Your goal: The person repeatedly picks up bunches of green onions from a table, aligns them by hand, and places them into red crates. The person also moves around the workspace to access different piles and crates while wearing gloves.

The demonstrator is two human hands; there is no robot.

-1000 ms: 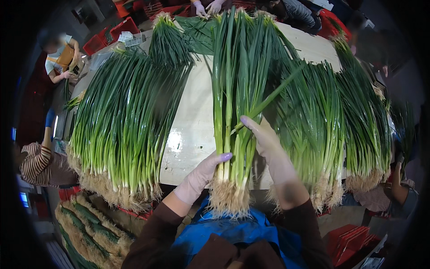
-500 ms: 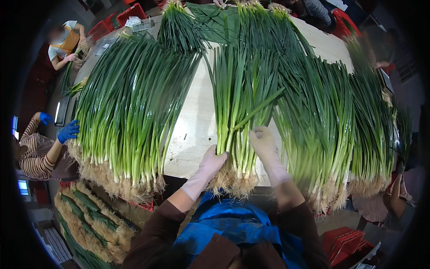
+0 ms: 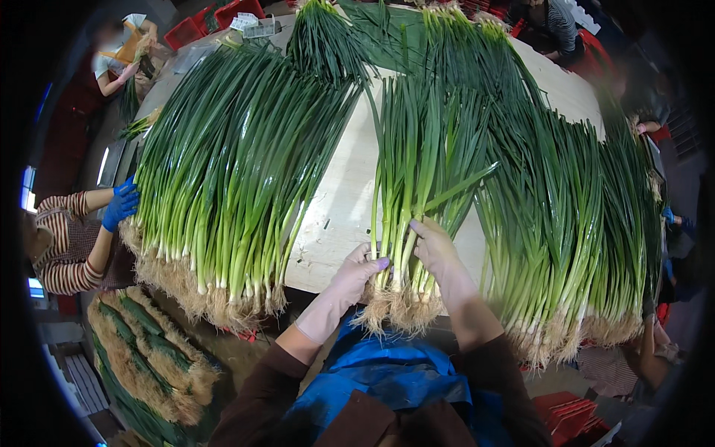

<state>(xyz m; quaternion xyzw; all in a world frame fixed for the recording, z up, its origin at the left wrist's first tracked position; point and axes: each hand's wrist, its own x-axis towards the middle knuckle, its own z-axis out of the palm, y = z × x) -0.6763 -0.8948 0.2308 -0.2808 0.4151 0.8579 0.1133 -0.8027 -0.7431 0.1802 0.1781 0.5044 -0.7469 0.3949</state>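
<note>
In front of me a small bunch of green onions (image 3: 408, 201) lies on the pale table, leaves pointing away and tangled roots towards me. My left hand (image 3: 357, 277), in a pale pinkish glove, is closed round the stalks at the bunch's left side, just above the roots, its thumb across them. On the right of the same bunch, my gloved right hand (image 3: 436, 249) pinches a stalk a little higher up. One bent leaf (image 3: 462, 186) sticks out to the right above that hand. The right fingertips are partly hidden behind the stalks.
Large green onion piles flank the bunch on the left (image 3: 231, 186) and right (image 3: 551, 223). The pale tabletop (image 3: 331, 223) shows between. A co-worker's blue-gloved hand (image 3: 121, 205) touches the left pile. Rooted bundles (image 3: 153, 357) lie low at left; red crates (image 3: 570, 417) stand low at right.
My right hand has come left, from beside the bent leaf onto a stalk. My left thumb now lies over the stalks. The co-worker's blue-gloved hands have come together, and the whole view has shifted slightly.
</note>
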